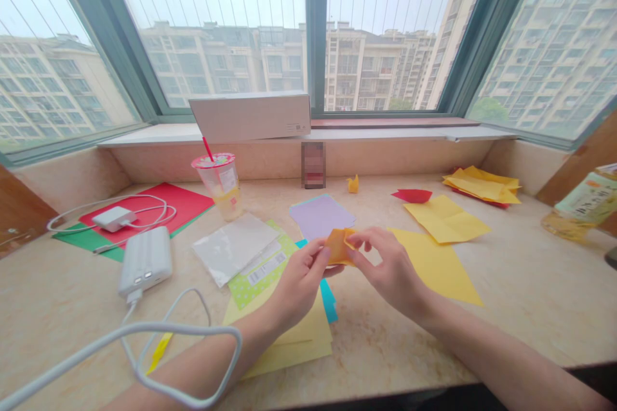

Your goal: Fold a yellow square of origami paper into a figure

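Between my two hands is a small folded piece of orange-yellow paper (337,248), held above the counter. My left hand (304,273) pinches its left side, thumb on top and fingers beneath. At its upper right edge, my right hand (389,264) grips a raised flap between thumb and fingertips. Beneath and around my hands lie pale yellow sheets (294,350), a blue paper piece (328,300), a stack of purple paper (321,215) and a large yellow sheet (441,270).
A drink cup with a straw (222,189) stands at the left behind a clear plastic sleeve (236,247). A white power bank (145,262) trails cables (193,329) across my left forearm. A small folded yellow figure (353,184) stands at the back. A bottle (583,202) is far right.
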